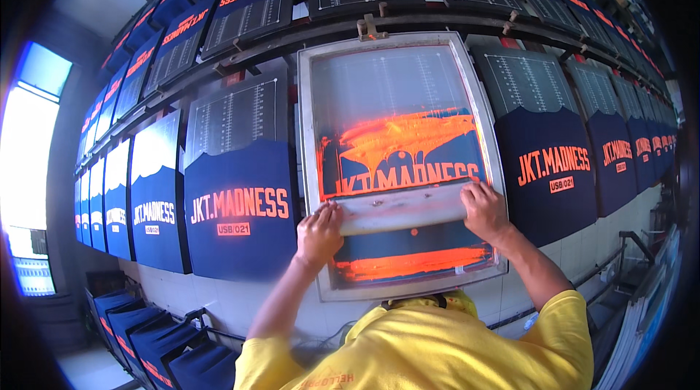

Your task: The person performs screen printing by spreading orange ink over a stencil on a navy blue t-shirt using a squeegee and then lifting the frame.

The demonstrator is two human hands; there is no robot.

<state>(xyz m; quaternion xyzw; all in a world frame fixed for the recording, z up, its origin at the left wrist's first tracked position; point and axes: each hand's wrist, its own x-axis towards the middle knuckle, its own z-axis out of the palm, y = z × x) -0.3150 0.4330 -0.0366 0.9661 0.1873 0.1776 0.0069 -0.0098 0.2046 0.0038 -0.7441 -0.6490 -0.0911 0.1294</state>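
Observation:
A squeegee (397, 209) with a pale, ink-smeared wooden handle lies across a mesh screen, and both my hands hold it. My left hand (321, 233) is closed round its left end; my right hand (485, 209) grips the right end with bent fingers. The screen's pale frame (309, 142) lies over a board. Bright orange ink (408, 135) is spread thickly on the mesh beyond the squeegee, with drips running toward me. Part of a lettered design shows between the ink and the squeegee. Another orange ink band (412, 264) crosses the mesh nearer me. The squeegee's blade edge is hidden.
Navy shirts on boards flank the screen, one to the left (237, 208) and one to the right (554, 171), both with orange lettering. Several more fill a far row. A metal clamp (370, 27) sits at the frame's far edge. Lower shirt-covered boards (164, 339) stand at the near left.

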